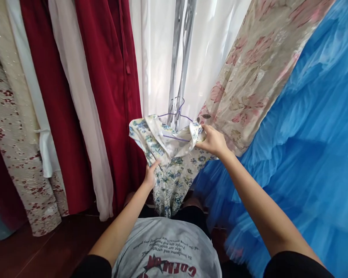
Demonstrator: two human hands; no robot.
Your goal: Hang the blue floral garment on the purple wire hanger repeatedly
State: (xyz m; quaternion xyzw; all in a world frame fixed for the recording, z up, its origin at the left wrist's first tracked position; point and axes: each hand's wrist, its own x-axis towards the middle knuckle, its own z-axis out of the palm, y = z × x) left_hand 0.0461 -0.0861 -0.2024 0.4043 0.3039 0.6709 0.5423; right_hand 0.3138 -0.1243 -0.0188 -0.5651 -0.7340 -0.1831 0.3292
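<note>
A white garment with a blue and yellow floral print [174, 173] hangs in front of me on a purple hanger [179, 112]. The hanger's hook points up and its bar shows through the open neckline. My left hand [152, 173] is closed on the garment's side, below the shoulder, thumb in front and the other fingers hidden behind the cloth. At the opposite shoulder, near the collar, my right hand [213, 139] pinches the fabric by the end of the hanger. The garment's lower part falls between my legs.
Dark red cloth [110, 77] and pale dresses hang on the left. Behind the hanger is a white curtain [159, 58] with grey ribbons [181, 54]. To the right hang a beige floral fabric [249, 77] and a full blue tulle dress [313, 154]. The floor [40, 255] is dark reddish.
</note>
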